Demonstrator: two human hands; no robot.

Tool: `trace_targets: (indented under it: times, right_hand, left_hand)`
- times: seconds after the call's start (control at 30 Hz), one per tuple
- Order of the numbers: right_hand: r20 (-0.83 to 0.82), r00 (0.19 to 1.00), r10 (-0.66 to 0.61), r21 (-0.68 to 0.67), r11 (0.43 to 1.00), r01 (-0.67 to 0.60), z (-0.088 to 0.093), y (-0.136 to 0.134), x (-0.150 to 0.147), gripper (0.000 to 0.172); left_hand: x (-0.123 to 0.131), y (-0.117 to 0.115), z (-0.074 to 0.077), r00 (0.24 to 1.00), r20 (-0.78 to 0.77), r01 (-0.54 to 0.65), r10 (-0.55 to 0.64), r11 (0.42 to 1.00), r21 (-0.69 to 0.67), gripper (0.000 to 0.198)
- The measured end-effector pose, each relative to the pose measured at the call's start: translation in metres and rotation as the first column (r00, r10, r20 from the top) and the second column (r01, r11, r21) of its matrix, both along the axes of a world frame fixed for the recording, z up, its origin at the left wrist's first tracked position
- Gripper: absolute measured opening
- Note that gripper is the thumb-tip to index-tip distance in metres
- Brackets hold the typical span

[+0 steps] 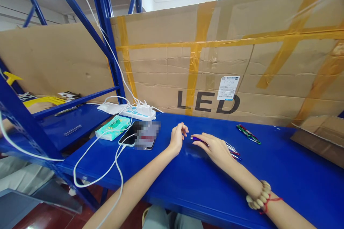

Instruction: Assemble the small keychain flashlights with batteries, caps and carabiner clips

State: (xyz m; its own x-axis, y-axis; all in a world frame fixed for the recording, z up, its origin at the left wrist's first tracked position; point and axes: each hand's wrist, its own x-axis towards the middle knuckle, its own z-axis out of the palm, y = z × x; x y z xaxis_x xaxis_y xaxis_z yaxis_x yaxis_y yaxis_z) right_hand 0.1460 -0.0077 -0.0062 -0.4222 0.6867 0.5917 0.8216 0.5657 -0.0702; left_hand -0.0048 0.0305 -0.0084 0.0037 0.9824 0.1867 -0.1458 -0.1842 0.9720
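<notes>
My right hand (215,148) pinches a purple-blue pen (199,139) between thumb and fingers, its pale end pointing left. The rest of that pen is hidden in the hand. Beside and partly behind the right wrist lie several pens (234,153) with red, blue and silver parts. My left hand (177,139) hovers just left of the pen's end, its fingers loosely bent and apart, with nothing visible in them. Both hands are over the blue tabletop (188,179). Farther right lie a few green and red pens (248,135).
At the left are a phone (130,134), another partly blurred device (150,143), a green tissue pack (113,127) and a power strip (142,112). A white cable (77,164) loops off the table edge. Cardboard (161,78) walls the back; a cardboard box (319,139) stands right.
</notes>
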Motion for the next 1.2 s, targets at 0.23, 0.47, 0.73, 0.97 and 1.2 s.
trace_targets:
  times: [0.23, 0.47, 0.73, 0.97, 1.2]
  right_hand:
    - [-0.022, 1.0, -0.01, -0.019, 1.0, 0.01, -0.001, 0.0, 0.0, 0.03]
    - [-0.065, 0.998, -0.005, -0.057, 0.998, 0.002, 0.005, -0.004, -0.002, 0.034]
    - [-0.191, 0.978, 0.082, -0.138, 0.984, -0.11, 0.001, -0.002, -0.004, 0.027]
    - [-0.217, 0.972, 0.088, -0.154, 0.98, -0.123, 0.001, -0.002, -0.005, 0.024]
    - [-0.114, 0.992, 0.053, -0.089, 0.994, -0.063, -0.004, 0.001, -0.002, 0.026]
  left_hand:
    - [0.001, -0.003, 0.001, 1.0, 0.001, 0.018, -0.018, 1.0, 0.016, 0.03]
    - [0.003, -0.003, 0.003, 0.994, 0.048, 0.104, -0.101, 0.991, -0.08, 0.024]
    - [0.004, -0.008, 0.01, 0.973, 0.1, 0.223, -0.21, 0.963, -0.152, 0.031]
    - [0.004, -0.009, 0.011, 0.969, 0.128, 0.228, -0.21, 0.962, -0.15, 0.031]
    - [0.003, -0.01, 0.013, 0.956, 0.185, 0.256, -0.229, 0.956, -0.142, 0.031]
